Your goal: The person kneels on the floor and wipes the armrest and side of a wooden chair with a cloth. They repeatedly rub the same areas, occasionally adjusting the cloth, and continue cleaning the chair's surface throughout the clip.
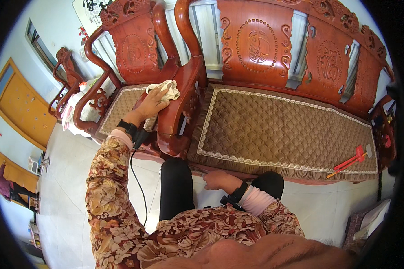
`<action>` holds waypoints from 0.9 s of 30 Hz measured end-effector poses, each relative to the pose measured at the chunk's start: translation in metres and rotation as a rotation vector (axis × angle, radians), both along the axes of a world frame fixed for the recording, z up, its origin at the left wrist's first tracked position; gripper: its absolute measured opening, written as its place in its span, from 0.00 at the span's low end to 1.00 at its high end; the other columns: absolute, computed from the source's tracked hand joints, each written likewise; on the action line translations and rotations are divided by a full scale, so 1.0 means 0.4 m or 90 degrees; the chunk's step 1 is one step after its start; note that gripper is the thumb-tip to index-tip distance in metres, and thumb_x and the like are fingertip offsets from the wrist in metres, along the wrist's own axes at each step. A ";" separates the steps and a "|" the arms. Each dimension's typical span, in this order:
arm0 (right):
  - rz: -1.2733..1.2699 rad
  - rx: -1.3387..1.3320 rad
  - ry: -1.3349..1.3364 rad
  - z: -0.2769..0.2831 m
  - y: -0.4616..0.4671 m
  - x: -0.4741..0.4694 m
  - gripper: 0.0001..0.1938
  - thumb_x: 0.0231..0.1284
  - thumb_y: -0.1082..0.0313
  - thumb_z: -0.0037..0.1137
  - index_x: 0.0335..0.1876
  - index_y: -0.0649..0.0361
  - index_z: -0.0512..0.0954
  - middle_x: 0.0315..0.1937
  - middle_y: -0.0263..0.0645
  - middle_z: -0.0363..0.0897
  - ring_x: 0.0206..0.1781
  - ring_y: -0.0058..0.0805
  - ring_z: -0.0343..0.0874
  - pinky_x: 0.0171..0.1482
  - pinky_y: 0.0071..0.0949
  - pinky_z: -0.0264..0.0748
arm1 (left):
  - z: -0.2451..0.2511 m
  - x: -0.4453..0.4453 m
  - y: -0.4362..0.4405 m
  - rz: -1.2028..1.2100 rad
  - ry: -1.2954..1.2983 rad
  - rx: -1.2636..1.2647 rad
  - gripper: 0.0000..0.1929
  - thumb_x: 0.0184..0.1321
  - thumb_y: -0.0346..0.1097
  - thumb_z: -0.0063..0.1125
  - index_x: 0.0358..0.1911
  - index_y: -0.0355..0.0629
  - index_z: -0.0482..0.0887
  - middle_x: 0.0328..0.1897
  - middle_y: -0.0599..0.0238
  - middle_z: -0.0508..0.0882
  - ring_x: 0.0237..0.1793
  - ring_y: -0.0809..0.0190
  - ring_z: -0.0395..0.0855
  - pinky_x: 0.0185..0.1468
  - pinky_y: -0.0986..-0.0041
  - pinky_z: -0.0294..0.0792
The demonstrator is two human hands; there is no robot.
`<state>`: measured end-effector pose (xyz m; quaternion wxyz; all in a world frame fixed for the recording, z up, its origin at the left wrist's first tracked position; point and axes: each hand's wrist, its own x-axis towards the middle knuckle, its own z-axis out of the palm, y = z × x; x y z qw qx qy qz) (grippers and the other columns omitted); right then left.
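My left hand [153, 102] is spread over a crumpled pale cloth [168, 90], pressing it on the wide armrest [185, 88] of a carved reddish wooden sofa, beside the matching armchair. My right hand [219, 181] hangs near my knees in front of the sofa seat, fingers curled, and nothing shows in it. A brown quilted seat cushion [282, 131] with a lace border covers the sofa seat. At its right front lie a red plastic tool [348, 160] and a thin orange stick. A black cable [137, 183] runs down from my left wrist.
The armchair's curved arm [82, 116] and lace-edged cushion [126, 104] are at left. Farther left are another carved chair [67, 67], white and pink cloths [75, 112] and orange doors [27, 106]. Another person [8, 186] stands on a wooden stool at the far left.
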<state>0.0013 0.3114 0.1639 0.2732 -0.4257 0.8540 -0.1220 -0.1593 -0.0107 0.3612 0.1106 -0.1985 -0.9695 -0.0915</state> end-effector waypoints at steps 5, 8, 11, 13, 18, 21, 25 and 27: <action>0.014 0.023 -0.002 0.000 -0.001 0.001 0.22 0.57 0.50 0.63 0.46 0.63 0.83 0.42 0.53 0.85 0.48 0.54 0.83 0.49 0.50 0.79 | 0.083 0.007 -0.008 -0.008 0.042 0.062 0.25 0.69 0.49 0.55 0.65 0.44 0.77 0.68 0.44 0.76 0.68 0.41 0.72 0.70 0.55 0.64; -0.008 0.012 -0.009 0.002 -0.002 0.006 0.21 0.58 0.51 0.62 0.46 0.63 0.83 0.42 0.53 0.85 0.48 0.54 0.83 0.50 0.50 0.79 | 0.115 -0.021 -0.008 -0.002 0.168 -0.116 0.24 0.69 0.46 0.56 0.63 0.40 0.78 0.63 0.46 0.80 0.62 0.42 0.77 0.65 0.55 0.69; 0.001 -0.009 -0.023 -0.003 -0.005 0.007 0.21 0.58 0.51 0.62 0.46 0.63 0.83 0.42 0.54 0.85 0.48 0.55 0.83 0.49 0.51 0.78 | 0.084 -0.098 0.022 0.179 0.083 -0.064 0.25 0.71 0.52 0.51 0.59 0.38 0.79 0.58 0.42 0.81 0.57 0.37 0.79 0.62 0.52 0.71; 0.024 -0.009 0.000 -0.010 -0.008 0.001 0.21 0.58 0.51 0.62 0.45 0.63 0.83 0.41 0.54 0.85 0.48 0.55 0.82 0.49 0.52 0.78 | 0.052 -0.152 0.040 0.177 0.015 -0.269 0.31 0.70 0.59 0.49 0.60 0.36 0.78 0.59 0.40 0.80 0.59 0.35 0.78 0.63 0.51 0.71; 0.040 -0.026 0.016 -0.028 -0.010 -0.011 0.45 0.53 0.61 0.60 0.81 0.49 0.56 0.30 0.45 0.85 0.35 0.47 0.83 0.36 0.48 0.77 | -0.039 -0.217 0.131 0.356 -0.084 -0.098 0.42 0.63 0.72 0.47 0.69 0.43 0.72 0.71 0.43 0.71 0.73 0.36 0.65 0.74 0.46 0.56; 0.030 -0.053 0.019 -0.029 -0.006 -0.006 0.44 0.53 0.62 0.59 0.81 0.49 0.58 0.29 0.45 0.84 0.35 0.47 0.83 0.34 0.48 0.75 | -0.050 -0.220 0.140 0.238 -0.067 -0.088 0.41 0.63 0.70 0.48 0.70 0.44 0.71 0.72 0.42 0.70 0.73 0.35 0.63 0.74 0.46 0.55; 0.033 -0.053 0.028 -0.029 -0.001 -0.003 0.44 0.53 0.62 0.58 0.80 0.48 0.59 0.31 0.46 0.85 0.37 0.48 0.83 0.37 0.49 0.76 | -0.054 -0.175 0.113 0.077 -0.003 -0.110 0.40 0.67 0.67 0.47 0.71 0.41 0.67 0.73 0.40 0.68 0.75 0.35 0.59 0.77 0.47 0.50; 0.030 -0.067 0.038 -0.034 0.002 -0.001 0.43 0.53 0.62 0.58 0.80 0.47 0.59 0.33 0.46 0.85 0.38 0.49 0.83 0.38 0.50 0.77 | -0.046 -0.136 0.100 0.021 -0.017 -0.142 0.40 0.68 0.65 0.46 0.71 0.38 0.67 0.74 0.40 0.67 0.76 0.36 0.58 0.78 0.49 0.47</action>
